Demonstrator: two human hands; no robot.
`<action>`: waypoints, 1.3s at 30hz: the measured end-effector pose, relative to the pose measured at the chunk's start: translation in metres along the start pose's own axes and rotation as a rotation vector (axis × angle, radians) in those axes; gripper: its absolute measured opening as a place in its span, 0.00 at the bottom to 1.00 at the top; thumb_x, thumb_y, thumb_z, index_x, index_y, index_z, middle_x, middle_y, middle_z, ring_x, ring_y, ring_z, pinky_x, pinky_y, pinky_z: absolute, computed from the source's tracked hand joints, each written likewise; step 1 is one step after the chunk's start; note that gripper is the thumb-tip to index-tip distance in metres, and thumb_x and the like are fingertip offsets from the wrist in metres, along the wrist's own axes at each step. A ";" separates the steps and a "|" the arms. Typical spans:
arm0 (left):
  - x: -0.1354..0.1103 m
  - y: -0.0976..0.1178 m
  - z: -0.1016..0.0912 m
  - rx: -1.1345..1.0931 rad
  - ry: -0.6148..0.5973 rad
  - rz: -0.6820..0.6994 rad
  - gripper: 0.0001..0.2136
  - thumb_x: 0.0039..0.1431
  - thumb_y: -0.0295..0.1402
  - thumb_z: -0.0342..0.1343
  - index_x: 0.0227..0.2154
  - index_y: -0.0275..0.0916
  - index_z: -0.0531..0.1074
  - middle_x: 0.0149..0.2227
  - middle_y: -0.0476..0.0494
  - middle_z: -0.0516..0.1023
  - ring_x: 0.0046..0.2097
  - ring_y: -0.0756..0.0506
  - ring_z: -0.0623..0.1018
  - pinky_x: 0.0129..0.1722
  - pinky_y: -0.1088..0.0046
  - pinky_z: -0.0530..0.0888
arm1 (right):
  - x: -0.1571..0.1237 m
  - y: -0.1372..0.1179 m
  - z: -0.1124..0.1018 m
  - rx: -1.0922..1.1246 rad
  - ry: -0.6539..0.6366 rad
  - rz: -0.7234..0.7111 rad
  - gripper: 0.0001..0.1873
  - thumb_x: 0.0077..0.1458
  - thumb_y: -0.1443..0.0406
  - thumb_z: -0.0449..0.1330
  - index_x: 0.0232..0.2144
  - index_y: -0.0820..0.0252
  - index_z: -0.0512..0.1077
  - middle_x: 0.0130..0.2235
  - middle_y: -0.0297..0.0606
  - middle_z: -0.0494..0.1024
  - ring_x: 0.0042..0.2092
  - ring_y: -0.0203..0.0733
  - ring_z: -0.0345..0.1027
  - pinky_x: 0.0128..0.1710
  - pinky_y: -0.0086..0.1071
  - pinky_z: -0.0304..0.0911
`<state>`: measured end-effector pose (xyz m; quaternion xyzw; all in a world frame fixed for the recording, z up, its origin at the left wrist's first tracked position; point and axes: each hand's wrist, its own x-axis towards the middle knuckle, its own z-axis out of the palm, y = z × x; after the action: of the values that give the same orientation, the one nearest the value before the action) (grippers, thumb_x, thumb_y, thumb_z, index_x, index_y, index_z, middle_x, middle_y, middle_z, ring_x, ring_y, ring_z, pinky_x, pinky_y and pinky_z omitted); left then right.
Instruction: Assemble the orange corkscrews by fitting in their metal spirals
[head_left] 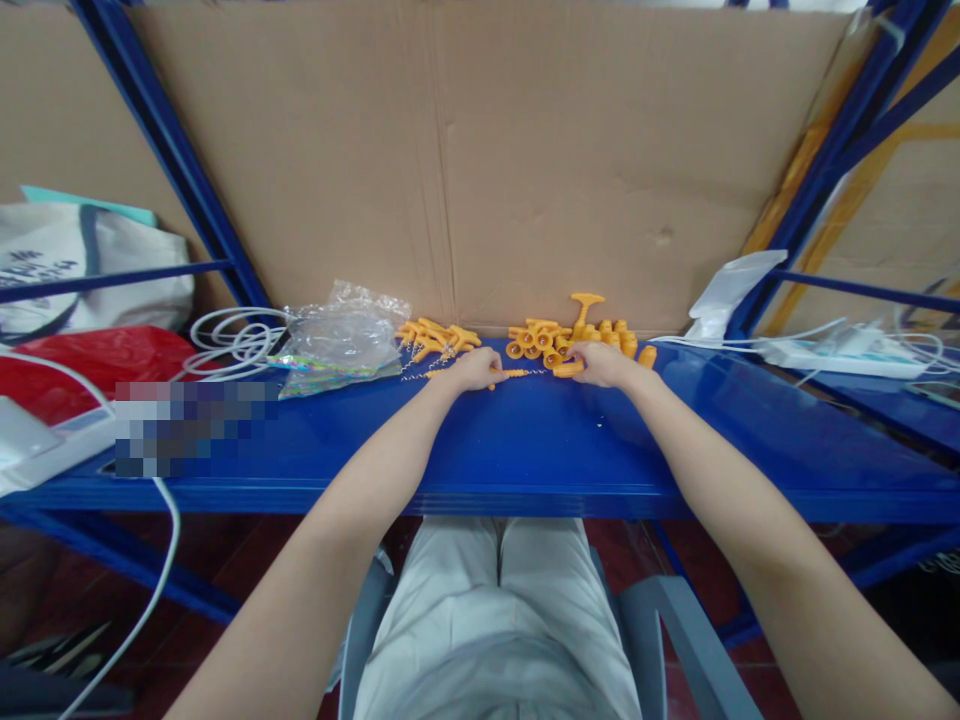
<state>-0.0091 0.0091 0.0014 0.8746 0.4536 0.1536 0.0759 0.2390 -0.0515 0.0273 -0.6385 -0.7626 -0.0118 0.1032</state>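
Both my arms reach forward over a blue metal shelf (525, 450). My left hand (475, 368) is closed on a thin orange threaded rod (517, 373) that lies between the hands. My right hand (604, 363) is closed on a small orange plastic piece (568, 370) at the rod's right end. Behind the right hand sits a pile of orange cup-shaped parts (544, 338) with an orange T-shaped part (586, 305) standing in it. A second heap of orange pin-like parts (439, 337) lies behind the left hand.
A crumpled clear plastic bag (341, 335) and a coiled white cable (232, 340) lie left of the parts. A red bag (97, 360) and a white tote (82, 265) sit far left. A white power strip (832, 350) with cables is at the right. Cardboard (525, 160) backs the shelf.
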 end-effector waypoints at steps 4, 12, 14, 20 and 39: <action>0.000 0.001 -0.001 0.002 -0.005 -0.005 0.08 0.56 0.36 0.58 0.25 0.38 0.74 0.25 0.46 0.79 0.28 0.47 0.75 0.31 0.73 0.69 | -0.001 0.001 -0.002 -0.008 -0.031 -0.008 0.24 0.51 0.69 0.64 0.52 0.56 0.73 0.53 0.48 0.78 0.57 0.59 0.70 0.56 0.48 0.64; 0.003 -0.004 0.002 0.031 0.017 0.018 0.08 0.55 0.37 0.59 0.28 0.38 0.76 0.31 0.44 0.82 0.33 0.46 0.77 0.33 0.73 0.69 | 0.001 0.009 0.001 0.002 -0.066 0.047 0.22 0.51 0.72 0.62 0.50 0.56 0.75 0.49 0.46 0.80 0.53 0.55 0.73 0.53 0.43 0.66; 0.004 -0.005 0.002 0.030 0.017 0.019 0.08 0.55 0.37 0.59 0.28 0.38 0.76 0.32 0.44 0.82 0.34 0.45 0.77 0.34 0.73 0.69 | 0.001 0.007 0.002 0.008 -0.072 0.023 0.21 0.53 0.72 0.60 0.50 0.56 0.75 0.47 0.45 0.81 0.50 0.53 0.75 0.51 0.42 0.67; 0.004 -0.006 0.002 0.027 0.018 0.024 0.08 0.56 0.37 0.59 0.28 0.38 0.75 0.33 0.44 0.81 0.35 0.46 0.77 0.35 0.73 0.69 | 0.006 0.003 0.007 0.054 -0.048 -0.104 0.16 0.56 0.72 0.59 0.47 0.61 0.76 0.47 0.45 0.81 0.48 0.49 0.75 0.50 0.39 0.67; -0.004 0.006 -0.007 0.212 0.173 -0.101 0.16 0.64 0.38 0.53 0.51 0.36 0.74 0.47 0.36 0.81 0.50 0.39 0.79 0.48 0.66 0.74 | 0.022 0.021 0.024 0.319 0.100 -0.184 0.21 0.55 0.67 0.66 0.52 0.65 0.75 0.42 0.46 0.83 0.41 0.48 0.77 0.46 0.39 0.72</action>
<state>-0.0091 0.0020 0.0093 0.8372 0.5156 0.1756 -0.0485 0.2524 -0.0230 0.0050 -0.5401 -0.8039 0.0680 0.2394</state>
